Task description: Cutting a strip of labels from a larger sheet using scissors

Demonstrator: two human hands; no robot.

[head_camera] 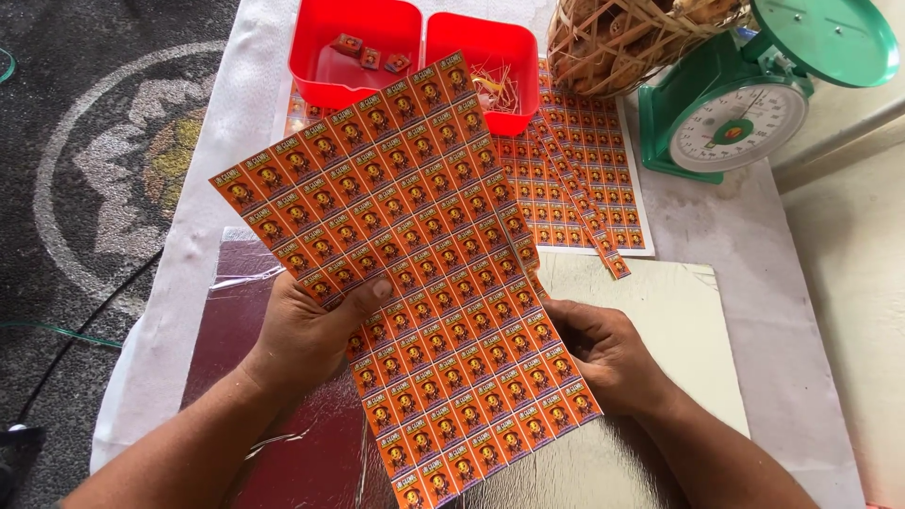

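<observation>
An orange sheet of printed labels [415, 273] is being held up over the counter [735, 226], pinched at its left edge by the left hand [306, 330] with the thumb closed over the front, and supported at the right edge by the right hand's [608, 353] curled fingers. It appears uncut as yet. Farther right, cut label strips [575, 188] are lying on another sheet; a few separated pieces are sitting in the far red tray [353, 47].

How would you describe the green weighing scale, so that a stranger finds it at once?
Look at the white cloth covering the table, then at its far right corner. Beside the woven bamboo basket stands the green weighing scale. It alone has a round white dial and a flat green pan on top.
</observation>
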